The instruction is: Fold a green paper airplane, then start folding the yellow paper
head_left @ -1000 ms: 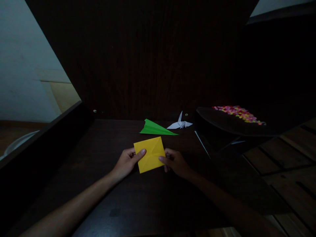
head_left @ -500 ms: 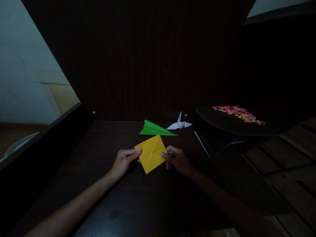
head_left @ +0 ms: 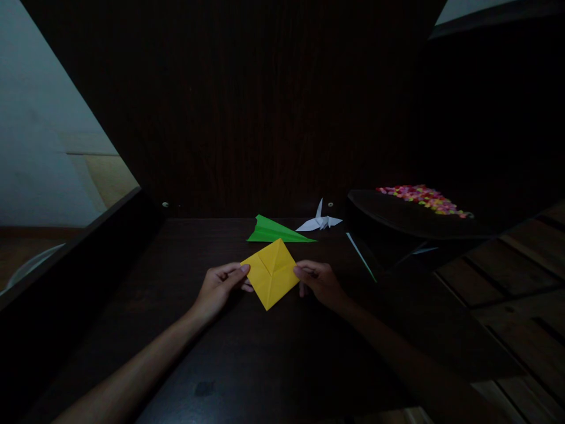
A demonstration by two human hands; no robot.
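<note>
A folded square of yellow origami paper (head_left: 271,277) with crease lines is held between both hands, one corner pointing toward me. My left hand (head_left: 224,281) pinches its left corner, thumb on top and fingers beneath. At the right corner, my right hand (head_left: 320,282) grips the paper the same way, its fingertips partly hidden underneath. Just beyond the yellow paper lies a green paper plane (head_left: 276,229), its point to the right. Behind and to the right of that rests a white paper crane (head_left: 320,222).
On the dark wooden table (head_left: 176,365), a thin white strip (head_left: 361,257) lies to the right. Farther right, a dark curved surface (head_left: 375,206) bears a heap of small pink, red and yellow pieces (head_left: 426,199). A dark upright panel (head_left: 265,106) rises behind; a raised edge (head_left: 88,227) runs along the left.
The yellow paper has turned slightly, and a crease in its upper left now shows more clearly. My right thumb has shifted outward to the paper's right corner. The view has moved a little.
</note>
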